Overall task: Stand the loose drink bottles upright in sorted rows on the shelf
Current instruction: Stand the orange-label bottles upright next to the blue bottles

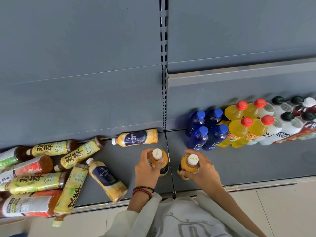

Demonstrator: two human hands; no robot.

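The left hand is gripping the left orange bottle round its shoulder, and the right hand is gripping the right orange bottle the same way. Both bottles are standing upright near the front edge of the shelf, one on each side of the shelf joint. Whether their bases are resting on the shelf is hard to tell from above.

The left bottle is sitting almost on the joint, so set down there it is likely to rock and topple. A careless elbow is risking the lying navy-label bottle at the front edge, which could roll off. The tea bottle heap at the left end is already overhanging the front edge.

Every bottle is capped. The held pair are showing orange-yellow drink. Towards the back edge on the right, blue bottles, yellow red-capped bottles and pale dark-capped bottles are standing in sorted rows.
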